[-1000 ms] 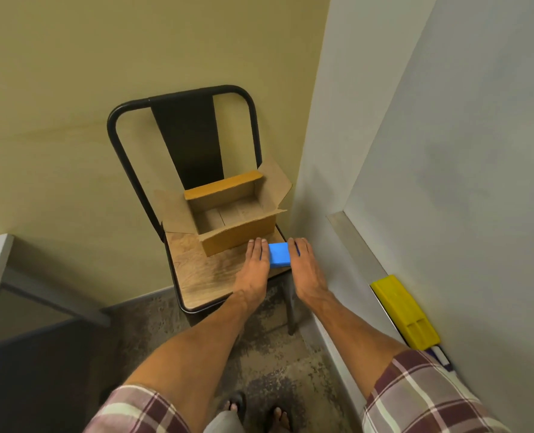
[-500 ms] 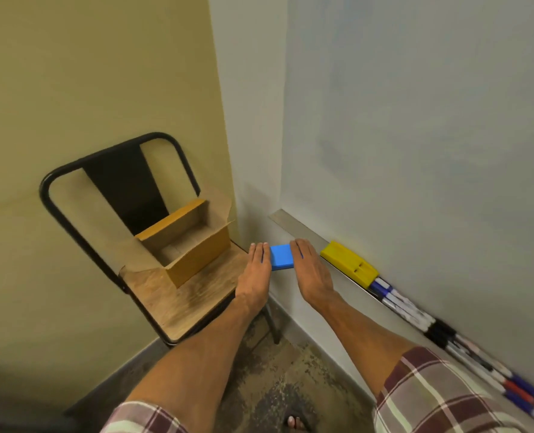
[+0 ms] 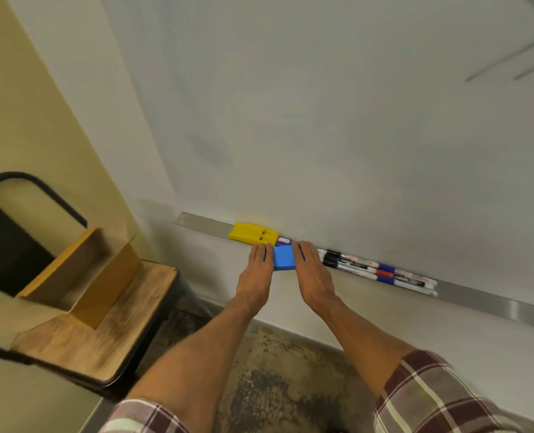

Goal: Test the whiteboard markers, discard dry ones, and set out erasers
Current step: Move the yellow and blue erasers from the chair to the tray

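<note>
Hands [image 3: 255,278] [image 3: 314,276] sandwich blue eraser [image 3: 283,257] near tray [image 3: 203,222] edge.

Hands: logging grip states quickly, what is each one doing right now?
Left hand: open, straight fingers pressing the blue eraser on its left side.
Right hand: open, straight fingers pressing the blue eraser on its right side.

Left hand [image 3: 256,273] and right hand [image 3: 312,273], fingers straight, pressed a blue eraser [image 3: 283,257] between them at the metal tray [image 3: 203,221]. Yellow eraser [image 3: 253,234] lay on the tray beside it; markers [image 3: 378,271] lined up rightward. Open cardboard box [image 3: 103,276] sat on a chair [image 3: 128,323], left.
</note>
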Demonstrator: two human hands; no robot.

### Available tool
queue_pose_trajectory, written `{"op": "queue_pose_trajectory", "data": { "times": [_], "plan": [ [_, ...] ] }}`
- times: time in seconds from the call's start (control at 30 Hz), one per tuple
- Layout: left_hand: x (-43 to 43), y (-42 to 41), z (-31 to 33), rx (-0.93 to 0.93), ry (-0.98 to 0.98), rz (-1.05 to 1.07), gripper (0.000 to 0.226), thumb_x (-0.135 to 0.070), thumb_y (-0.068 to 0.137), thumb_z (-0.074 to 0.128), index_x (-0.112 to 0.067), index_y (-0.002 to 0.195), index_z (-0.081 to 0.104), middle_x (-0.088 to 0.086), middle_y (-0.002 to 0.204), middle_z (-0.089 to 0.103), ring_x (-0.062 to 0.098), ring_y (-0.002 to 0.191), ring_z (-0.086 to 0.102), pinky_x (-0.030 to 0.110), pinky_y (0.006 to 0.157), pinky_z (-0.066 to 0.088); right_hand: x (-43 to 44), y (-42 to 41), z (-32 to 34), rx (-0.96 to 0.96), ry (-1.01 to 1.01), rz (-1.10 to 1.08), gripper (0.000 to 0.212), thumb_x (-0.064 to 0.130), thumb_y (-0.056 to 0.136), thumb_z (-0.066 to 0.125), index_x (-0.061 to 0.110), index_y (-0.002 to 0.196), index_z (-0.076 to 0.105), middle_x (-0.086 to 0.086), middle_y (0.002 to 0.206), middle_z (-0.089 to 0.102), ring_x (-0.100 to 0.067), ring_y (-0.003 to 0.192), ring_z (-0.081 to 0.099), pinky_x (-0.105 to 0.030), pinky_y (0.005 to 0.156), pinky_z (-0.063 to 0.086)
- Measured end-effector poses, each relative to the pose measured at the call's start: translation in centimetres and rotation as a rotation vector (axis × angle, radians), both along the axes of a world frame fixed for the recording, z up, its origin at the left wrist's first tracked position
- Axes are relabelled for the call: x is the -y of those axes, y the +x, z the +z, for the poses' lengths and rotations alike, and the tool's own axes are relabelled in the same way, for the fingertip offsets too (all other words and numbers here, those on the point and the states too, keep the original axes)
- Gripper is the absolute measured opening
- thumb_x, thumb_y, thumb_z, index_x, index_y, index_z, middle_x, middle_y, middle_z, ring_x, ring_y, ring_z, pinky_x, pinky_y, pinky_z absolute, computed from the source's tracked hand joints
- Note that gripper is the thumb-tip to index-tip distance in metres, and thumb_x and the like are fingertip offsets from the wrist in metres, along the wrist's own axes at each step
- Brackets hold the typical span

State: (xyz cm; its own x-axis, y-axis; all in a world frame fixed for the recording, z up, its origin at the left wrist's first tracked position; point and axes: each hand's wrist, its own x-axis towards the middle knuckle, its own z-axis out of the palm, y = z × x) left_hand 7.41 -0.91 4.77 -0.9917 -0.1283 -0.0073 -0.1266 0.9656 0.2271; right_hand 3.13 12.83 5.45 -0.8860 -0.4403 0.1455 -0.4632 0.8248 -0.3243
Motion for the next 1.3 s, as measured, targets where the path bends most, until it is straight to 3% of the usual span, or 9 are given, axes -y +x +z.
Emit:
{"op": "queue_pose_trajectory", "data": {
  "times": [0.07,0.17,0.3,0.43,0.6,0.83,0.97,1.3],
  "plan": [
    [-2.5,-0.9,0.2,-0.019,0.012,-0.048,0.082,0.004,0.093,0.052,-0.006,0.154,-0.002,0.007,0.161,0.002,0.025,0.149,0.001,0.038,0.111,0.035,-2.7,-0.5,0.0,0.016,-0.035,-0.06,0.07,-0.006,0.089,0.05,0.011,0.148,0.016,-0.008,0.152,0.021,-0.021,0.139,0.022,-0.036,0.108,0.035],
    [-6.2,-2.2,0.4,-0.041,0.016,-0.123,0.083,0.004,0.092,0.053,-0.007,0.154,-0.001,0.008,0.161,0.004,0.025,0.149,0.001,0.037,0.109,0.037,-6.7,-1.1,0.2,0.015,-0.057,-0.092,0.064,-0.009,0.088,0.046,0.003,0.146,0.022,-0.016,0.152,0.022,-0.029,0.14,0.02,-0.038,0.112,0.024],
    [-11.6,-4.1,0.9,-0.044,0.022,-0.209,0.086,0.01,0.089,0.052,-0.006,0.154,-0.002,0.008,0.162,0.002,0.027,0.15,-0.002,0.038,0.109,0.039,-12.3,-1.8,0.5,-0.009,0.001,-0.195,0.08,-0.009,0.084,0.055,0.009,0.149,0.013,-0.008,0.154,0.015,-0.022,0.142,0.015,-0.034,0.107,0.035],
    [-17.5,-5.7,0.5,-0.036,0.048,-0.27,0.089,0.013,0.087,0.053,-0.006,0.154,-0.004,0.008,0.163,-0.002,0.027,0.15,-0.007,0.038,0.109,0.04,-18.3,-2.6,0.5,0.009,0.045,-0.244,0.081,-0.01,0.084,0.054,0.007,0.149,0.009,-0.01,0.155,0.012,-0.023,0.144,0.01,-0.034,0.115,0.021],
    [-24.9,-7.1,-0.3,-0.04,0.086,-0.35,0.083,0.017,0.089,0.042,-0.006,0.154,-0.005,0.009,0.163,-0.008,0.026,0.149,-0.01,0.035,0.114,0.032,-25.9,-2.9,0.1,0.035,0.112,-0.333,0.084,-0.005,0.086,0.056,0.011,0.15,0.004,-0.007,0.157,0.007,-0.021,0.144,0.007,-0.034,0.112,0.026],
    [-33.4,-8.0,-2.2,-0.029,0.127,-0.354,0.078,0.011,0.096,0.041,-0.012,0.154,-0.005,0.005,0.163,-0.011,0.022,0.149,-0.012,0.031,0.112,0.034,-34.0,-3.2,-1.2,0.069,0.155,-0.37,0.084,-0.009,0.086,0.053,0.01,0.15,0.002,-0.008,0.157,0.005,-0.022,0.145,0.004,-0.035,0.112,0.026],
    [-37.0,-8.2,-3.0,-0.014,0.146,-0.354,0.077,0.009,0.097,0.041,-0.013,0.154,-0.005,0.003,0.163,-0.01,0.021,0.149,-0.012,0.033,0.115,0.026,-37.5,-3.4,-2.0,0.101,0.163,-0.382,0.084,-0.007,0.086,0.054,0.01,0.15,0.001,-0.009,0.157,0.004,-0.023,0.145,0.004,-0.036,0.113,0.027],
    [-40.8,-8.5,-4.0,0.004,0.163,-0.298,0.083,0.01,0.095,0.044,-0.017,0.155,-0.007,0.0,0.163,-0.013,0.017,0.149,-0.013,0.031,0.116,0.026,-41.0,-4.3,-3.7,0.146,0.136,-0.369,0.083,-0.006,0.088,0.053,0.01,0.15,0.001,-0.009,0.157,0.003,-0.023,0.145,0.004,-0.036,0.112,0.031]
  ]
}}
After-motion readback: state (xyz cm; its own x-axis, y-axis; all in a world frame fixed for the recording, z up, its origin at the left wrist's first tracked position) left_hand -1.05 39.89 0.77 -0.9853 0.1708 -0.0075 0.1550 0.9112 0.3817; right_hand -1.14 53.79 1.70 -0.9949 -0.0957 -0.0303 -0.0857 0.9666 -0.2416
